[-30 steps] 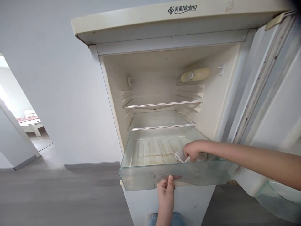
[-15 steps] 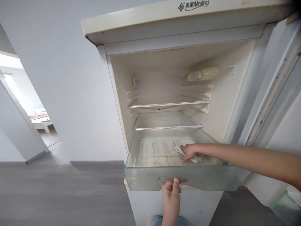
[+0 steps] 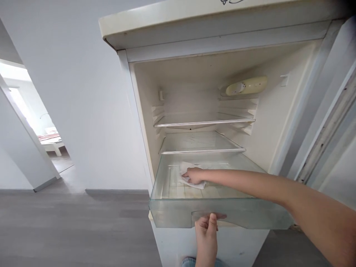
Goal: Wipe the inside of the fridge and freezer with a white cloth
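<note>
- Head view, my only feed: I look into a refrigerator (image 3: 191, 92) whose clear drawer (image 3: 172, 214) stands out past the cabinet front, below the lower glass shelf (image 3: 201, 141).
- My right hand (image 3: 194, 175) comes in over the drawer's right side, fingers bent and gathered onto a white cloth (image 3: 185, 167).
- That cloth lies on the drawer's ribbed floor, left of the middle and nearer the back edge than the front, its edges showing beyond my fingers.
- My left hand (image 3: 206, 224) is clamped on the drawer's front wall at the handle recess, thumb on the outer face. I cannot tell how far the other fingers reach behind it.
- The two hands are apart, with the drawer's front wall between them.
- I judge the step in hand to be wiping the drawer floor, and it looks unfinished: yellowish marks (image 3: 191, 193) show between the cloth and the front edge.
- To my mind the next move calls for flat pressure along the ribs, drawing the cloth toward the front edge, while the left hand braces the drawer against sliding.
- My right forearm covers part of the drawer's right side, so I cannot tell how clean that part is.
</note>
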Tool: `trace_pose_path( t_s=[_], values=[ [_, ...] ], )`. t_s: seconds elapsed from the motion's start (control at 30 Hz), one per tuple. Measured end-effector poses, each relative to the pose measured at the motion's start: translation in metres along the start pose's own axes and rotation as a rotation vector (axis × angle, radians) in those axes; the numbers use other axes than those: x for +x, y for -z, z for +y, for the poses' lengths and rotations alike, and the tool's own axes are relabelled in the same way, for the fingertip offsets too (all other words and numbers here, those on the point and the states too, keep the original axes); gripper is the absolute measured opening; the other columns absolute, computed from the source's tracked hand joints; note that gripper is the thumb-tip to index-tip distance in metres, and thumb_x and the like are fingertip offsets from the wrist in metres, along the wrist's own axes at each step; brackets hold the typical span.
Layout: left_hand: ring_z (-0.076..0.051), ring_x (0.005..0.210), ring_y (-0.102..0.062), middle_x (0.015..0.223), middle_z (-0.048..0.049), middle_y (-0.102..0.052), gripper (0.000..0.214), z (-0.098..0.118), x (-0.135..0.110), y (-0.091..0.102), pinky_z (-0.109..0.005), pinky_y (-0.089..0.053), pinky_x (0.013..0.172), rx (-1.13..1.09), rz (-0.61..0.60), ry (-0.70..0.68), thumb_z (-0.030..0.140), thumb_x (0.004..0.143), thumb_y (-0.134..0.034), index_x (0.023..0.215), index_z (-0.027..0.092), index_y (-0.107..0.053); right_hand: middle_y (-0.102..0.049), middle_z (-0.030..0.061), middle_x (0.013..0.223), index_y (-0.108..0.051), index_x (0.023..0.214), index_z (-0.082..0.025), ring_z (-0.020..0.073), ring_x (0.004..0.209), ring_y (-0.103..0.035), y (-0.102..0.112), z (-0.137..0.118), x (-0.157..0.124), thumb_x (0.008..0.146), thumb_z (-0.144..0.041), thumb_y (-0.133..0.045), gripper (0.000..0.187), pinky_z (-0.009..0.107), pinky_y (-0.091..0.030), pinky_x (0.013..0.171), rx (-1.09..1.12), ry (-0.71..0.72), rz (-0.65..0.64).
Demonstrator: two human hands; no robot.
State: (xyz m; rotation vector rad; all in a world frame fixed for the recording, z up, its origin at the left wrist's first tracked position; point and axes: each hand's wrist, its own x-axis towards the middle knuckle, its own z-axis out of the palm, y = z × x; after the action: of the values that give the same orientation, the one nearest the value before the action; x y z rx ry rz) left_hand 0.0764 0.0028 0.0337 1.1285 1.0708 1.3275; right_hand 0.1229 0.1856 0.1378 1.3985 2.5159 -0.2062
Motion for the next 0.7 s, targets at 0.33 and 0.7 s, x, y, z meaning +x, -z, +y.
trace_pose_path(
  t_s=[0.33,0.7],
  values=[
    [-0.01,0.052,-0.03,0.051,0.0017,-0.038,0.073,-0.002,0.0,0.001,-0.029,-0.021,0.056,-0.027,-0.016,0.013,0.078,0.069,-0.047,0.079,0.013,-0.079,-0.054,0.0103,0.129,-0.055,0.128,-0.026,0.0295,0.108,-0.059,-0.003,-0.082,0.018,0.075,-0.05,-0.07,0.06,0.032,-0.048,0.079,-0.133,0.321,0.017],
    [-0.008,0.048,-0.026,0.048,0.0027,-0.036,0.072,0.004,-0.001,0.0,-0.029,-0.014,0.051,-0.037,-0.028,0.033,0.077,0.07,-0.048,0.081,0.013,-0.078,-0.042,0.0079,0.117,-0.044,0.111,-0.021,0.0231,0.086,-0.058,-0.027,0.066,-0.055,0.045,-0.033,-0.086,0.08,0.036,-0.055,0.053,0.393,-0.262,-0.472]
  ],
)
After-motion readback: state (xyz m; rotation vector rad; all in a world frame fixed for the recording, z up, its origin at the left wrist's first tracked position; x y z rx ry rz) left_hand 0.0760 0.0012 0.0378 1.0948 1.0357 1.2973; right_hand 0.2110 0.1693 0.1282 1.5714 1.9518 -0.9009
